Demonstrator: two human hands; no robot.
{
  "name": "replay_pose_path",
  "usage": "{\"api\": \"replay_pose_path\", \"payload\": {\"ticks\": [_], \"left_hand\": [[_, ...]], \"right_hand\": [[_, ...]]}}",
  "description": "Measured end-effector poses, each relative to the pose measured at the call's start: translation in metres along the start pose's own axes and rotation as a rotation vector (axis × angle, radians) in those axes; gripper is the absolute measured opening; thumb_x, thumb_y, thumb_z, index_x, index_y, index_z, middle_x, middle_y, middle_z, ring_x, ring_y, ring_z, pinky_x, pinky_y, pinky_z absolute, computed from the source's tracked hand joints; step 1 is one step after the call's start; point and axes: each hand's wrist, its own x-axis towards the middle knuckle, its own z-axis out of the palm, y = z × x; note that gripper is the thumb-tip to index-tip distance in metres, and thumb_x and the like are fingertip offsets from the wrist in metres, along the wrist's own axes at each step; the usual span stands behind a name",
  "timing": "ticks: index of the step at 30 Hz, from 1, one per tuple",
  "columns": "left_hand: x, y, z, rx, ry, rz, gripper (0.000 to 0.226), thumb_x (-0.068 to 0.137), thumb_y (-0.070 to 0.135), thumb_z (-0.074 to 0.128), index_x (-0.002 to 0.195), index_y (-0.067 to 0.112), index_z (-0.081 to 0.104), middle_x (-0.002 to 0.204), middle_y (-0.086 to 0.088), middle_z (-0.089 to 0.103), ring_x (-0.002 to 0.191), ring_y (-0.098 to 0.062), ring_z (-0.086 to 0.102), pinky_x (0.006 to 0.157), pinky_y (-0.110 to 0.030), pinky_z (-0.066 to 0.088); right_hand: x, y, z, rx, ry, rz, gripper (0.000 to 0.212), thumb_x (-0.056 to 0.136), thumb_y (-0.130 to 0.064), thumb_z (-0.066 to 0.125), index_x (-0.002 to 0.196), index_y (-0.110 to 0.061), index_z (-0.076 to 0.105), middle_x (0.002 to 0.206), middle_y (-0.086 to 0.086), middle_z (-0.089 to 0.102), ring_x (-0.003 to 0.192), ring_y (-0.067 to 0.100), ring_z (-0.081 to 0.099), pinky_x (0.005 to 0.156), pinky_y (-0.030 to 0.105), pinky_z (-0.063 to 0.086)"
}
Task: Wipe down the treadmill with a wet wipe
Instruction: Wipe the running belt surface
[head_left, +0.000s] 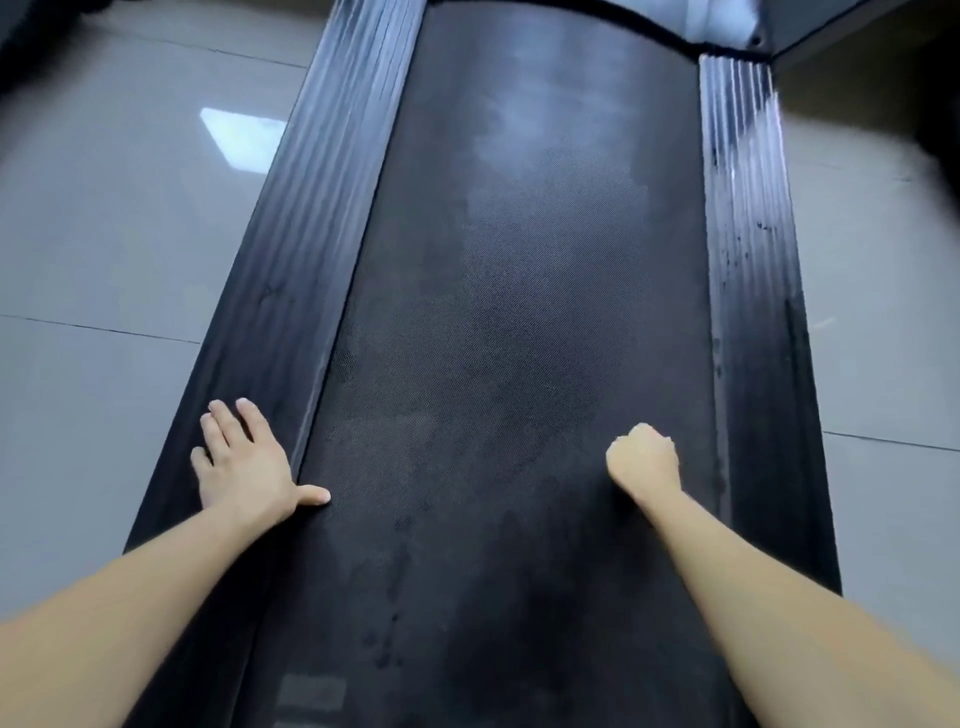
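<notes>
- The treadmill (519, 597) stretches away from me lengthwise and fills the middle of the view. Its dark, finely textured belt (519, 312) is my landmark here.
- The grey tiled floor (104, 260) lies on both sides of the belt, beyond the rails. A bright patch of reflected light (241, 137) sits on the tiles to the belt's left.
- The left side rail (311, 234) is black and ribbed, and it runs along the belt's left edge, touching it.
- The right side rail (748, 260) is ribbed too and runs along the belt's right edge. It has glossy streaks and small dark marks.
- A pale, shiny sheen (545, 130) covers the far part of the belt. Nearer to me the belt looks blotchy and darker.
- My left hand (244, 462) lies flat on the left side rail with the fingers straight and spread. Its thumb (311, 496) reaches across onto the belt's left edge. This grip is wide and holds nothing.
- My right hand (644, 460) sits on the belt near its right edge, knuckles up, with the fingers curled under into a tight fist. This grip is narrow.
- The wet wipe is out of sight, and I cannot tell whether it is bunched under that fist.
</notes>
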Motion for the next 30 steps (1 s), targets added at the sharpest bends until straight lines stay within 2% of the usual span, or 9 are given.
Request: {"api": "replay_pose_path", "payload": {"ticks": [2, 4, 7, 12, 16, 19, 24, 27, 30], "left_hand": [[0.001, -0.002, 0.001, 0.0, 0.005, 0.004, 0.168, 0.047, 0.087, 0.076, 0.155, 0.0, -0.018, 0.166, -0.029, -0.01, 0.156, -0.039, -0.005, 0.124, -0.051, 0.019], [0.001, -0.001, 0.001, 0.003, 0.009, 0.009, 0.167, 0.047, 0.088, 0.075, 0.155, 0.0, -0.019, 0.166, -0.028, -0.011, 0.156, -0.038, -0.005, 0.124, -0.051, 0.019], [0.001, -0.003, 0.004, 0.006, 0.023, 0.019, 0.167, 0.048, 0.088, 0.074, 0.155, 0.001, -0.019, 0.166, -0.027, -0.012, 0.156, -0.038, -0.006, 0.124, -0.05, 0.019], [0.005, -0.005, 0.006, -0.018, 0.039, 0.026, 0.165, 0.05, 0.086, 0.077, 0.156, 0.002, -0.019, 0.166, -0.026, -0.013, 0.156, -0.037, -0.008, 0.125, -0.051, 0.017], [0.006, -0.008, 0.005, -0.005, 0.018, 0.024, 0.168, 0.049, 0.088, 0.075, 0.155, 0.0, -0.021, 0.166, -0.027, -0.013, 0.156, -0.038, -0.007, 0.125, -0.051, 0.016], [0.004, -0.01, 0.004, 0.008, 0.004, 0.026, 0.168, 0.049, 0.089, 0.073, 0.154, -0.001, -0.021, 0.166, -0.028, -0.012, 0.156, -0.039, -0.006, 0.125, -0.051, 0.017], [0.005, -0.008, 0.003, -0.007, 0.007, 0.026, 0.168, 0.048, 0.088, 0.075, 0.155, -0.001, -0.02, 0.166, -0.028, -0.012, 0.156, -0.039, -0.005, 0.124, -0.052, 0.017], [0.006, -0.005, 0.003, -0.009, 0.012, 0.031, 0.169, 0.047, 0.089, 0.075, 0.155, -0.001, -0.02, 0.165, -0.028, -0.011, 0.156, -0.039, -0.005, 0.124, -0.052, 0.017], [0.005, -0.005, 0.005, -0.003, 0.015, 0.031, 0.17, 0.046, 0.089, 0.075, 0.155, -0.001, -0.019, 0.166, -0.028, -0.01, 0.156, -0.039, -0.004, 0.124, -0.052, 0.018]], "right_hand": [[-0.007, -0.06, 0.005, 0.004, 0.104, -0.166, 0.008, 0.077, -0.011, 0.081, 0.079, -0.007, 0.075, 0.086, 0.017, 0.064, 0.081, 0.034, 0.064, 0.077, 0.046, 0.058], [-0.028, -0.126, 0.003, 0.132, 0.109, -0.253, 0.021, 0.095, -0.013, 0.056, 0.112, -0.005, 0.066, 0.117, 0.024, 0.059, 0.105, 0.041, 0.062, 0.093, 0.043, 0.051], [-0.069, -0.223, 0.014, 0.193, 0.01, -0.501, 0.035, 0.094, -0.016, 0.056, 0.127, -0.004, 0.052, 0.139, 0.029, 0.049, 0.116, 0.043, 0.061, 0.096, 0.042, 0.05], [-0.097, -0.281, 0.026, 0.003, 0.004, -0.738, 0.034, 0.093, -0.006, 0.06, 0.126, -0.004, 0.054, 0.133, 0.02, 0.059, 0.117, 0.039, 0.062, 0.09, 0.043, 0.051], [-0.071, -0.219, 0.031, -0.046, 0.125, -0.565, 0.049, 0.093, -0.002, 0.053, 0.14, 0.003, 0.044, 0.128, 0.017, 0.062, 0.109, 0.039, 0.067, 0.089, 0.044, 0.054], [-0.036, -0.117, 0.029, -0.051, 0.113, -0.309, 0.057, 0.093, -0.007, 0.052, 0.148, 0.002, 0.038, 0.144, 0.014, 0.054, 0.114, 0.035, 0.065, 0.091, 0.04, 0.052], [-0.016, 0.062, 0.024, -0.134, 0.064, 0.005, 0.038, 0.097, -0.009, 0.045, 0.134, -0.006, 0.054, 0.161, 0.017, 0.032, 0.126, 0.032, 0.055, 0.091, 0.034, 0.048], [-0.018, 0.096, 0.036, -0.084, 0.098, 0.146, 0.039, 0.095, -0.013, 0.045, 0.133, -0.011, 0.053, 0.152, 0.012, 0.041, 0.124, 0.032, 0.054, 0.095, 0.04, 0.049], [-0.024, 0.077, 0.038, 0.042, 0.124, 0.215, 0.019, 0.092, -0.011, 0.051, 0.11, -0.004, 0.056, 0.127, 0.016, 0.052, 0.102, 0.037, 0.06, 0.088, 0.039, 0.052]]}}
